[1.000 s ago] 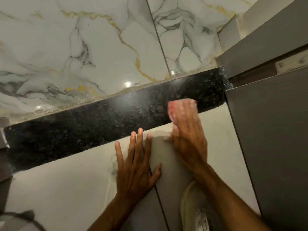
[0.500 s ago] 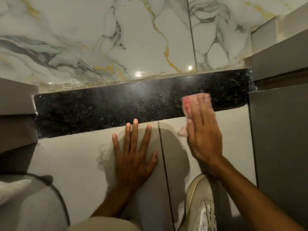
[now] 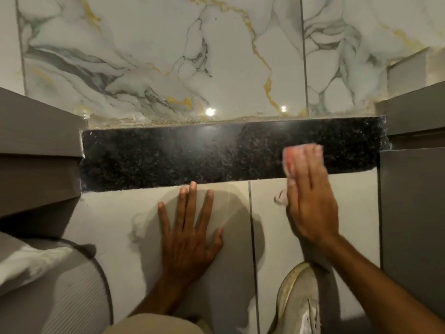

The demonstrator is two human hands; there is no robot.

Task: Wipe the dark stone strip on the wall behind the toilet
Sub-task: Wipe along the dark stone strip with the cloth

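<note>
Crosswise on the wall: dark stone strip, long axis running left to right, tilted slightly so the right end sits a little higher; speckled black, glossy, with marble-veined tile above and plain pale tile below. Boxed in at both ends by grey panels, left panel and right panel. Right hand flat against the strip's right part, fingers together and pointing up, pressing a pinkish cloth onto the stone; cloth blurred and mostly hidden under the fingers, only its top and left edge peeking out. Left hand empty, fingers spread, palm flat on the pale tile just below the strip, middle fingertip reaching its lower edge. Low right, a worn white shoe, cut off by the frame. Low left, a grey ribbed object, partly out of view, hard to identify.
</note>
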